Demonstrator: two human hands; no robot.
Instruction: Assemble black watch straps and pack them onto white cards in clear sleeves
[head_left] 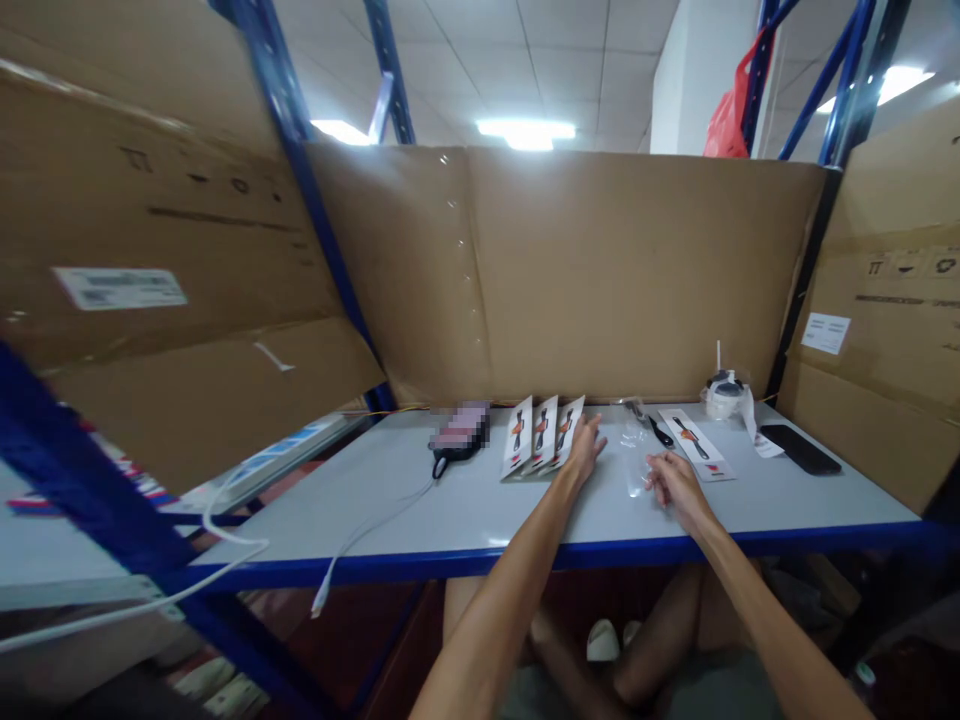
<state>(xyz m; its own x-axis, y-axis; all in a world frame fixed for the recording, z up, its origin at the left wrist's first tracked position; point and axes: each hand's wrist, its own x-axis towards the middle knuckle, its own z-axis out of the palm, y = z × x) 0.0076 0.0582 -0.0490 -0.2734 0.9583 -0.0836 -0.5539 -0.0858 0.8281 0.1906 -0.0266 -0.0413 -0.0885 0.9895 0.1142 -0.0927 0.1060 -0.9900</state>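
Three folded white cards, each printed with a dark-handled tool, stand side by side on the table. My left hand is at the right edge of the rightmost card, fingers stretched out and apart. My right hand has its fingers curled in a pinch at the edge of a clear plastic bag. Beyond that bag lies a black-handled tool, its other end among clear plastic. A flat printed card lies just past my right hand.
A black phone and a white round container sit at the right. To the left lies a partly blurred pink device with a black loop, near a white cable. Cardboard walls enclose the blue-edged table.
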